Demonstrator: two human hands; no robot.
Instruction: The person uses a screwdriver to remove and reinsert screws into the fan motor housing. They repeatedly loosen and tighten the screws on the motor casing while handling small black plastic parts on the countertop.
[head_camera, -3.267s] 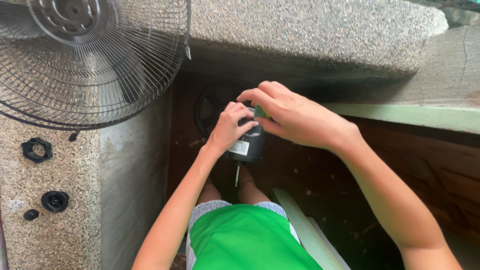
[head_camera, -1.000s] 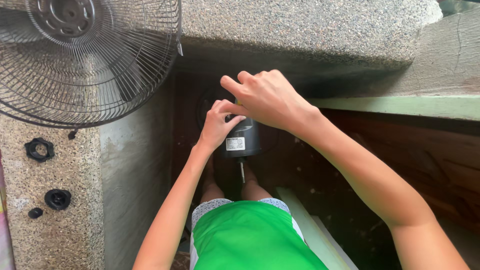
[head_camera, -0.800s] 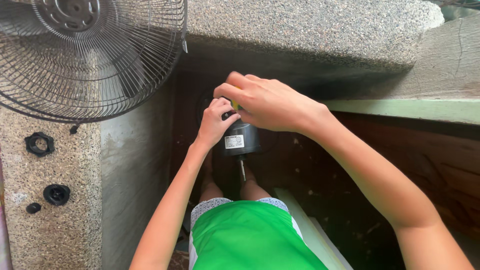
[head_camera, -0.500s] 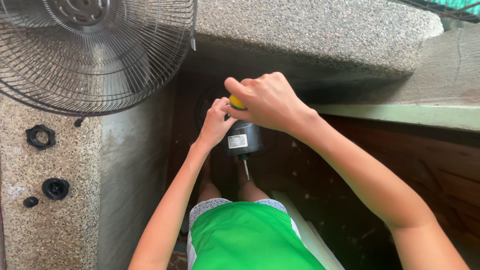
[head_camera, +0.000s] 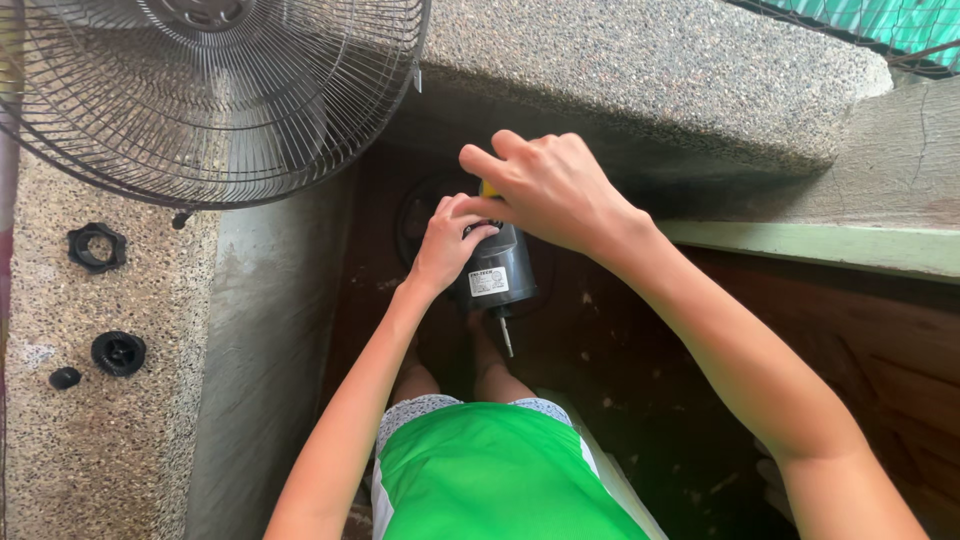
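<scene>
**Both hands on a fan motor, a tool at its back end**

The person holds a dark grey fan motor (head_camera: 497, 275) low over their knees, in the shaded gap between the speckled stone bench (head_camera: 120, 420) on the left and the stone ledge (head_camera: 650, 70) at the far side. The motor's bare metal shaft (head_camera: 506, 335) points down and toward the person; a small white label faces the camera.

The left hand (head_camera: 445, 245) wraps the left side of the motor housing, fingers curled around it to steady it. The right hand (head_camera: 545, 185) comes over from the right and closes in a pinch on a yellow-handled tool (head_camera: 489, 188), likely a screwdriver, of which only a sliver shows between thumb and forefinger. Its tip is hidden behind the hands, so whether it sits in a screw cannot be told.

The step in hand looks like working a fastener at the motor's far end. The next move, as I judge it, calls for the left hand to keep the housing from turning while the right twists the tool straight along its axis.

On the bench lie the wire fan guard (head_camera: 200, 90), a black ring nut (head_camera: 96, 246), a round black cap (head_camera: 118, 353) and a small black knob (head_camera: 65, 378), well apart from the hands.
</scene>
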